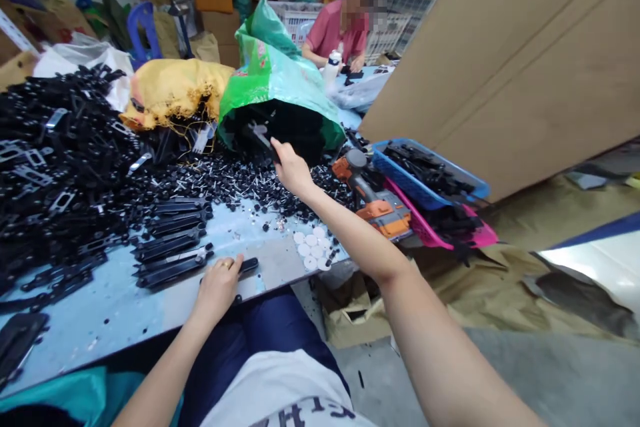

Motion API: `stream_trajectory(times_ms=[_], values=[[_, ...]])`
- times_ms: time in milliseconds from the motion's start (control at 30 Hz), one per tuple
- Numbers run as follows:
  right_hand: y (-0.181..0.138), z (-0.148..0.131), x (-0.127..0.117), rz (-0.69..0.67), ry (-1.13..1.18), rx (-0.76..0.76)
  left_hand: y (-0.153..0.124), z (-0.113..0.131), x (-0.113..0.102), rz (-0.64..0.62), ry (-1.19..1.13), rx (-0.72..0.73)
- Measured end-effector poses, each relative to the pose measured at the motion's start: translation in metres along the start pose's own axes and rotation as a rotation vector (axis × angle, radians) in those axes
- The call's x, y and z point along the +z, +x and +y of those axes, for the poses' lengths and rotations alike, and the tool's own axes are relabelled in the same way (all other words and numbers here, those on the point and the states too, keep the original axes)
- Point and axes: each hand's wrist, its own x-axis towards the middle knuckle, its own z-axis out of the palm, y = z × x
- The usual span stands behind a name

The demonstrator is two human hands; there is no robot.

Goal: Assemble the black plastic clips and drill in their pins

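My right hand [290,169] reaches out to the mouth of a green plastic bag [273,83] and pinches a long black plastic part [260,138] there. My left hand [219,287] rests near the table's front edge, fingers curled over a short black part [249,265]. A row of several long black parts [173,240] lies just left of that hand. Small black screws or caps [240,183] are scattered between the two hands, and several white discs [313,248] sit near the table's right corner.
A big heap of black parts [55,160] fills the table's left side. An orange power drill [375,200] lies by blue [430,177] and pink [440,230] baskets of black parts. A yellow sack [173,90] and large cardboard sheet [515,67] stand behind. A person in pink [340,30] works farther back.
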Motion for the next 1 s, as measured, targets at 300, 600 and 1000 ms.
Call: stream_trajectory(times_ms=[300,600,1000], values=[[-0.169,0.003,0.02,-0.697,0.018,-0.543,0.005,-0.003,-0.007,-0.112,-0.172,0.027],[-0.179,-0.009,0.029,-0.737,-0.205,-0.48,0.021,0.014,-0.021,-0.214,-0.21,0.007],[-0.176,-0.038,0.002,-0.673,-0.291,-0.47,0.006,0.006,-0.01,0.032,-0.301,0.087]])
